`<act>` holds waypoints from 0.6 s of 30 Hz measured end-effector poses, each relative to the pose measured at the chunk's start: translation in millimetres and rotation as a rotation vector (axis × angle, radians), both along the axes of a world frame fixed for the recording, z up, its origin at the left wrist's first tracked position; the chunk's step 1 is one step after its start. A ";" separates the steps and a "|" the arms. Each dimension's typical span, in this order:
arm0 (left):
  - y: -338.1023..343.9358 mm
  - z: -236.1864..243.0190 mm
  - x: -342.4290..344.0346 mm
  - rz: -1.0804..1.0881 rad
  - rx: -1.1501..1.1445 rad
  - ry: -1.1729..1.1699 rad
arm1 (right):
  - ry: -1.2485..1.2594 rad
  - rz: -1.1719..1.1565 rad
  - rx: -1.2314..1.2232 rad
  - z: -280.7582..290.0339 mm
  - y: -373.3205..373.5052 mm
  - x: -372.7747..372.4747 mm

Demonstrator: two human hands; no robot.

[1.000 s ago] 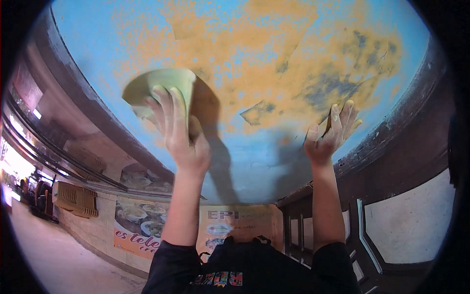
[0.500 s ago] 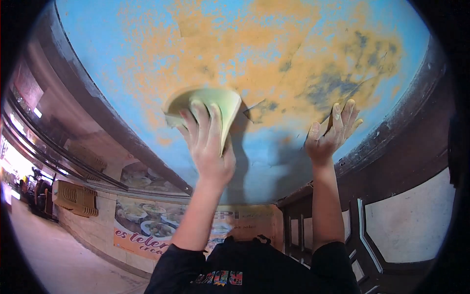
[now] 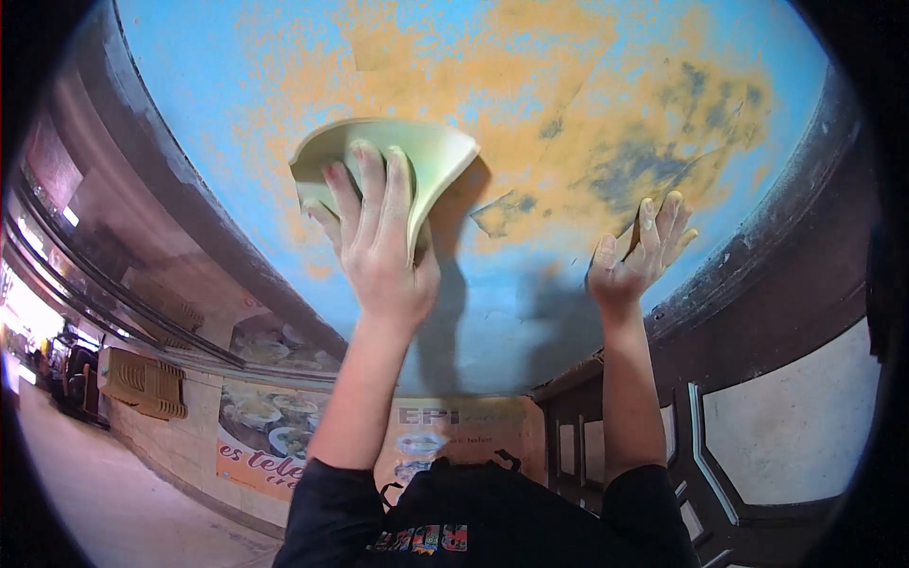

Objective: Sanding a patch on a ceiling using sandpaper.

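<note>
My left hand [image 3: 383,241] presses a pale, dusty sheet of sandpaper [image 3: 327,151] against a blue painted surface [image 3: 516,284] with worn orange patches. Its fingers lie stretched over the back of the sheet, which curls up along its right edge. The thumb is mostly behind that curled edge. Farther right, my right hand [image 3: 639,251] rests its fingertips near the same surface, below a grey-stained patch [image 3: 644,175]. Those fingers are apart and hold nothing; whether they touch the surface is hard to tell. Pale dust coats the fingers of both hands.
A dark frame [image 3: 767,222] borders the painted surface at the right, and another dark edge runs along the left. Beyond my body are a printed banner [image 3: 256,426], a tan slatted box [image 3: 142,381] on the wall and dark panelling with pale panes [image 3: 786,417].
My left hand has slid up and slightly left over the surface with the sandpaper. My right hand has hardly moved.
</note>
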State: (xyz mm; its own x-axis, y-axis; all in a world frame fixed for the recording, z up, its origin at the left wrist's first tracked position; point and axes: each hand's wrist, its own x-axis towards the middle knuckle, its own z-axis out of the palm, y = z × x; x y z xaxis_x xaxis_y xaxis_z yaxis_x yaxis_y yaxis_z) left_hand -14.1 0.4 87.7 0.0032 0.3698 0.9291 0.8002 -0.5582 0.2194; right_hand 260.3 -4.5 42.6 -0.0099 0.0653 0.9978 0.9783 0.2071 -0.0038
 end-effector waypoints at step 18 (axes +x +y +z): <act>14.0 93.8 -18.4 0.017 0.294 -0.025 | 0.005 -0.012 -0.009 1.4 -7.6 5.8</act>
State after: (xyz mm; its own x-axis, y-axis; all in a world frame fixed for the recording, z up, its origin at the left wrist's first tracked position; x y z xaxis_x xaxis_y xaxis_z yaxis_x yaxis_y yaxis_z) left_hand -32.4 14.4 181.5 -0.0252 0.0844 0.9961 0.8063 -0.5874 0.0702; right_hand 266.2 -12.1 43.9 -0.0037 0.0745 0.9972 0.9807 0.1954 -0.0110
